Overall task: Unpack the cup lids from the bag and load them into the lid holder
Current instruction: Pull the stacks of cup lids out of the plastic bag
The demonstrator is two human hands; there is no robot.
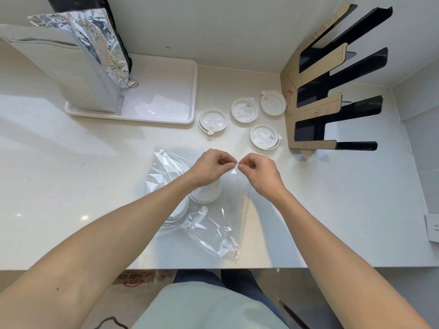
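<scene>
At the centre of the frame the left hand (pixel 213 163) and the right hand (pixel 257 170) each pinch the top edge of the clear bag (pixel 213 224) with curled fingers, probably to pull its mouth apart. White lids in the bag (pixel 205 193) show through the thin, wrinkled plastic under the left wrist. Four loose lids (pixel 244 109) lie above, beside the black lid holder (pixel 332 86) at upper right.
</scene>
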